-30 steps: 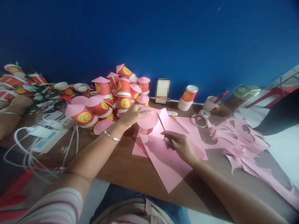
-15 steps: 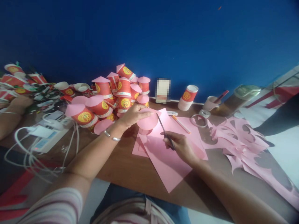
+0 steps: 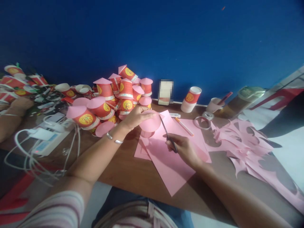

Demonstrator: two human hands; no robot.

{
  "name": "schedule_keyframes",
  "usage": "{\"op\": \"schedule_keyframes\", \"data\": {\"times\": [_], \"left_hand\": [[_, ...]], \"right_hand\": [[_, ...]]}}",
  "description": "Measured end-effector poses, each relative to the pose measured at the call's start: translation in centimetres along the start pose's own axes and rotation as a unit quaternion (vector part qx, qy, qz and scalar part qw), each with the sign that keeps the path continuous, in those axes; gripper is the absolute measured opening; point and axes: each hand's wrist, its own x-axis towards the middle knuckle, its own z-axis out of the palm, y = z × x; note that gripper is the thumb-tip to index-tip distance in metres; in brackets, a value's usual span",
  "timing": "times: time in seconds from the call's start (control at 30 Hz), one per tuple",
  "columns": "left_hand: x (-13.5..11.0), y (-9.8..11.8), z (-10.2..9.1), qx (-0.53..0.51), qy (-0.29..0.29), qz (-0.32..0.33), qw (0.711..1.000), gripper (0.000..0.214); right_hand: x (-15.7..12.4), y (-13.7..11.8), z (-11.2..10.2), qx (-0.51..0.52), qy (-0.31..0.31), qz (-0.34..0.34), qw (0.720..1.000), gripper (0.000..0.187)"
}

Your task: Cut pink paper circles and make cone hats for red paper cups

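Observation:
My left hand (image 3: 138, 117) pinches a rounded pink paper piece (image 3: 150, 123) by its upper edge, fingers closed. Dark scissors (image 3: 165, 128) are gripped in my right hand (image 3: 181, 146), their blades pointing up at the right edge of that piece. Beneath both hands lie pink paper sheets (image 3: 169, 164) on the brown table. Left of my left hand stands a pile of red paper cups (image 3: 85, 119), several topped with pink paper cones. An orange-and-white marker (image 3: 184, 126) rests on the sheets just beyond my right hand.
Pink paper scraps (image 3: 247, 145) spread on the right. Tape rolls (image 3: 202, 123), a stacked cup (image 3: 191, 98), a white cup with a red-handled tool (image 3: 214, 105) and a bottle (image 3: 242, 98) stand behind. A white power strip (image 3: 51, 142) with cables and another person's hand (image 3: 21, 106) are left.
Almost nothing differs. The paper's right-hand tip beside the scissor blades has shifted slightly; both hands keep nearly the same place and hold.

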Motion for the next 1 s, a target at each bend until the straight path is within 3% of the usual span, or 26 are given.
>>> {"op": "schedule_keyframes", "data": {"times": [0.23, 0.57, 0.8, 1.0], "left_hand": [[0.1, -0.3, -0.3, 0.001, -0.035, 0.014, 0.999, 0.037], [0.2, -0.8, -0.1, -0.006, 0.014, 0.002, 1.000, 0.041], [0.3, -1.0, -0.4, 0.034, -0.020, 0.029, 0.999, 0.039], [0.3, -1.2, -0.5, 0.016, -0.021, 0.011, 1.000, 0.037]], "right_hand": [[0.0, 0.0, -0.1, -0.001, -0.004, -0.003, 1.000, 0.050], [0.0, 0.0, -0.1, -0.001, 0.001, -0.010, 1.000, 0.048], [0.0, -0.1, 0.0, 0.013, -0.015, 0.000, 1.000, 0.052], [0.0, -0.1, -0.1, 0.007, -0.018, -0.007, 1.000, 0.050]]}}
